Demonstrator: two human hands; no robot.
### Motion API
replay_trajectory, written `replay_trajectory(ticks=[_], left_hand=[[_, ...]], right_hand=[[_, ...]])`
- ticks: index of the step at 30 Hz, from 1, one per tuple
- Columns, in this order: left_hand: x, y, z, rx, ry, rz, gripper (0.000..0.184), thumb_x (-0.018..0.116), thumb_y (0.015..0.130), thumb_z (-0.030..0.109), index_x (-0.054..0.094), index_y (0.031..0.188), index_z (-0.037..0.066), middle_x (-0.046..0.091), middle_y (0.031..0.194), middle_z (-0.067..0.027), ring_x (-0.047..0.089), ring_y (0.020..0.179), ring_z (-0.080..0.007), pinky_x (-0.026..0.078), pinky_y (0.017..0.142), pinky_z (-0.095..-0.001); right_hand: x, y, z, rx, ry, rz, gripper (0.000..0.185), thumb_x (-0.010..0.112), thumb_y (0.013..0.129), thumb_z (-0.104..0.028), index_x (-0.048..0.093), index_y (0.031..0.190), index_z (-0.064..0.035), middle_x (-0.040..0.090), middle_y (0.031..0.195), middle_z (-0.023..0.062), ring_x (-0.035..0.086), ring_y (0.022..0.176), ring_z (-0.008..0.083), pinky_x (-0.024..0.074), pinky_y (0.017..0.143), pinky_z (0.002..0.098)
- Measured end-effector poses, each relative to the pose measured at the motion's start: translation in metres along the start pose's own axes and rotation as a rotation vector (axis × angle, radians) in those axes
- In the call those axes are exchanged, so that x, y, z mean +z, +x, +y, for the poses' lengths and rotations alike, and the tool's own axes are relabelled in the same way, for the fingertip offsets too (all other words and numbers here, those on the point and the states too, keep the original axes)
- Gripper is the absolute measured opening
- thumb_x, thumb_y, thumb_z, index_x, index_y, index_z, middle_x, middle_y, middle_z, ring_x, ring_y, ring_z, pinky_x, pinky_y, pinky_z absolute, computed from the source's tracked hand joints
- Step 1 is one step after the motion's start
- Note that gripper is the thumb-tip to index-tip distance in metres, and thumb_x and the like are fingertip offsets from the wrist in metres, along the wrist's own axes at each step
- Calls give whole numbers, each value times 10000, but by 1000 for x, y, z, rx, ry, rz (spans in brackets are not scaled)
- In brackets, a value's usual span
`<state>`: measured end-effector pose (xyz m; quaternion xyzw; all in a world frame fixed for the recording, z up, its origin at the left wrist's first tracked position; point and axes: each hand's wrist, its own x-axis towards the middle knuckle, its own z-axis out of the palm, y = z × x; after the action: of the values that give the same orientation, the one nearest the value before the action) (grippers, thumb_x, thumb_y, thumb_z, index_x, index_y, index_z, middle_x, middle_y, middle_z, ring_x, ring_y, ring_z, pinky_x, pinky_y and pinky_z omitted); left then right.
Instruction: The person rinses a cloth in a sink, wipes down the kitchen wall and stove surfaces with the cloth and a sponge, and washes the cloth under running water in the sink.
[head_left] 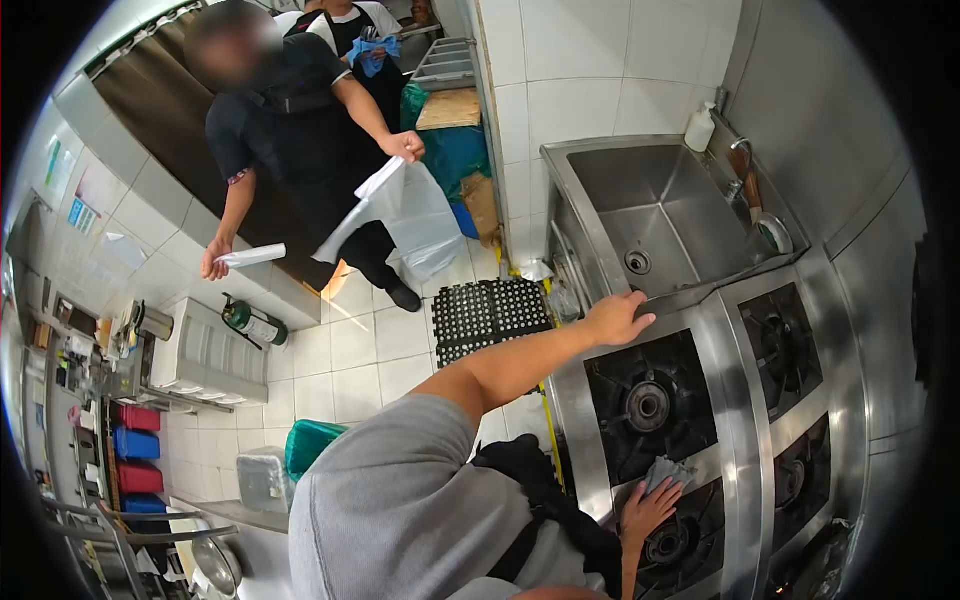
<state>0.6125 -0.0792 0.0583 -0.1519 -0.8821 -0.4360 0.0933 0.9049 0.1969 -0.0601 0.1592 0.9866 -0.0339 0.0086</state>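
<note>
My left hand (615,318) reaches out over the front corner where the steel sink (640,210) meets the stove (735,400), its thumb apart from the fingers and nothing visible in it. Lower down, my right hand (650,510) presses a crumpled grey cloth (668,472) against the stove, between the upper front burner (648,405) and the lower front burner (668,545). The cloth shows past its fingertips.
A person (290,130) in dark clothes holds a translucent plastic bag (415,215) and a white roll (253,256). Another person stands behind with a blue cloth (373,55). A black perforated mat (490,318) lies on the floor. A soap bottle (700,128) stands behind the sink.
</note>
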Motion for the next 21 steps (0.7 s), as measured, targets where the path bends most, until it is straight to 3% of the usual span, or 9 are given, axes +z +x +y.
replay_trajectory(ticks=[1, 4, 11, 13, 16, 21], left_hand=[[4, 1, 1, -38, 11, -22, 425, 568, 922, 378, 588, 1106, -4, 651, 990, -206, 605, 1002, -388, 492, 841, -455], [12, 11, -2, -2, 135, -25, 447, 553, 928, 399, 589, 1081, -20, 652, 972, -217, 622, 944, -404, 496, 818, -473], [12, 63, 30, -31, 191, -146, 500, 495, 941, 459, 674, 911, -7, 677, 860, -208, 648, 873, -403, 513, 769, -479], [19, 82, 38, -80, 383, -301, 567, 423, 965, 483, 705, 827, 11, 689, 838, -195, 661, 882, -381, 522, 763, -465], [52, 98, 21, -16, 477, -258, 606, 370, 982, 492, 717, 803, 28, 701, 846, -172, 672, 883, -362, 527, 755, -456], [49, 97, 21, -3, 497, -314, 594, 364, 989, 481, 718, 807, 40, 706, 855, -163, 677, 869, -356, 529, 752, -458]], right_hand=[[2, 1, 1, 20, -28, -9, 670, 359, 1000, -459, 225, 1507, -41, 167, 1564, 226, 185, 1433, 411, 204, 1122, 565], [1, 5, 1, 28, -48, -51, 645, 311, 1017, -446, 212, 1511, -43, 160, 1565, 225, 188, 1430, 413, 201, 1123, 562], [11, 7, 6, 16, -46, -41, 697, 366, 991, -458, 183, 1515, -36, 131, 1569, 237, 171, 1437, 421, 217, 1112, 584], [10, 7, 4, -8, -83, -24, 714, 371, 987, -467, 182, 1511, -20, 138, 1559, 258, 184, 1426, 442, 224, 1105, 592], [21, 10, 7, -14, -106, 6, 742, 383, 976, -492, 192, 1506, -10, 156, 1548, 275, 206, 1414, 455, 230, 1099, 601], [24, 12, 9, -23, -119, 79, 769, 391, 966, -529, 223, 1495, 3, 194, 1534, 284, 248, 1389, 480, 257, 1079, 616]])
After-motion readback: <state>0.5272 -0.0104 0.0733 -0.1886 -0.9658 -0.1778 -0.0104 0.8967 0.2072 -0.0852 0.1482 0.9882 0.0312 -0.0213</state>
